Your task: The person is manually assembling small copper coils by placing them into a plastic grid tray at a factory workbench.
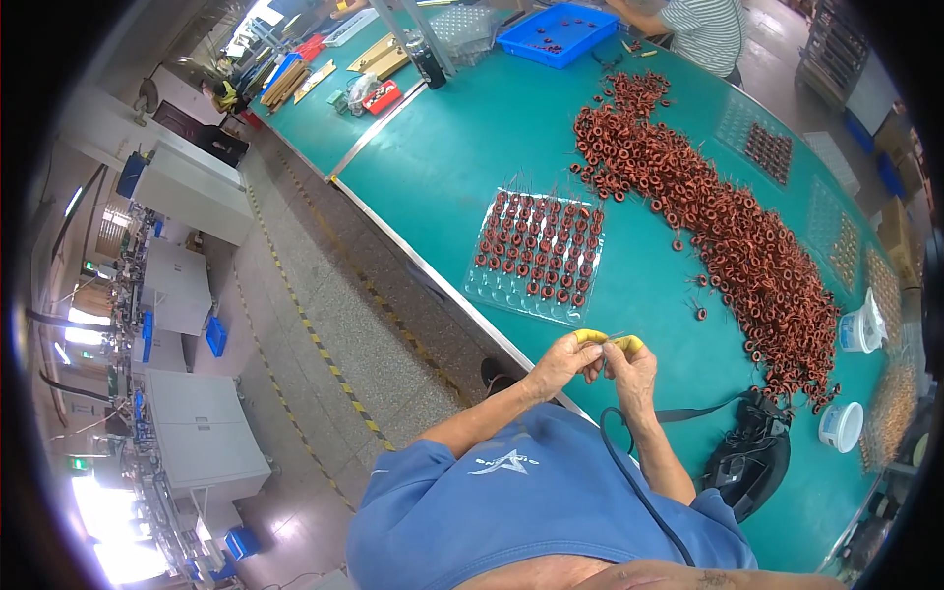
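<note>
Here, both hands meet above the green bench (442,177), close to its near edge and just short of a clear tray (511,298). The left hand (562,364) and the right hand (632,372) each wear yellow covers on some of the fingers (590,336). The fingers are drawn in to a close pinch, tips nearly touching, and between them shows a thin piece (615,337), too small to make out exactly.

The tray lies flat beyond the hands, with red-brown rings (551,239) set in rows; its nearer left cells hold none. To the right, a long pile (728,231) of similar rings with fine wires curves across the bench, a few loose ones lying beside it.

A black bag (752,457) rests right of the right forearm, its strap reaching toward that arm. Two white tubs (841,429) stand near the pile's lower end, and more part-filled trays (767,152) lie along the far right side. At the far end sits a blue bin (562,61), near a person in a striped shirt (703,29).
</note>
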Motion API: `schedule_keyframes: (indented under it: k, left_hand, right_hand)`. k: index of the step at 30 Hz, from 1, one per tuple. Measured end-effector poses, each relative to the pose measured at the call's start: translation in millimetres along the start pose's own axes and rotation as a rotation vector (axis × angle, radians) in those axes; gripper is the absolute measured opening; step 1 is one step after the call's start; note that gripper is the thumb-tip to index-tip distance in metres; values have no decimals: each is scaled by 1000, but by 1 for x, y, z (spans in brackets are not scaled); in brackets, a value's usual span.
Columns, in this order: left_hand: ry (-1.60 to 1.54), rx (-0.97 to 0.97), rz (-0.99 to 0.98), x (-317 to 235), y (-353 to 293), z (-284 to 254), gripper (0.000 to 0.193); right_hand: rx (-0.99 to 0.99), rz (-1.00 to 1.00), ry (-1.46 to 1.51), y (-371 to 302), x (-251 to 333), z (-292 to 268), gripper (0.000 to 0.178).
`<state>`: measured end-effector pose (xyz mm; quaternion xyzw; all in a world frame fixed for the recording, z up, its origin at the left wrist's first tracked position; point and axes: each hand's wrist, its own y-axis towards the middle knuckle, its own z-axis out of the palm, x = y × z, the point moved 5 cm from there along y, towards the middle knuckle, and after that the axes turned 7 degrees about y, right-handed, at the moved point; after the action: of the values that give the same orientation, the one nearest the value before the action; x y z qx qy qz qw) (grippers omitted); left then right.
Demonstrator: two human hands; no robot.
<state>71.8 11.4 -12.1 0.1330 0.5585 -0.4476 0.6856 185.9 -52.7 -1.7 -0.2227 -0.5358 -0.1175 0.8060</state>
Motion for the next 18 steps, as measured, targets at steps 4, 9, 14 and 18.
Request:
schedule_keyframes:
  k: [4,9,14,18]
  left_hand:
    - [-76,-42,4,2,0,1,20]
    - [-138,-164,53,1,1,3,19]
    - [-45,-172,48,6,-2,5,20]
    - [15,-217,72,14,-9,9,19]
  right_hand:
    - [-15,80,66,1,-2,1,18]
    - [-37,150,187,12,-6,2,16]
    - [-46,86,156,10,-14,-4,18]
    - [-62,94,166,1,-19,-5,23]
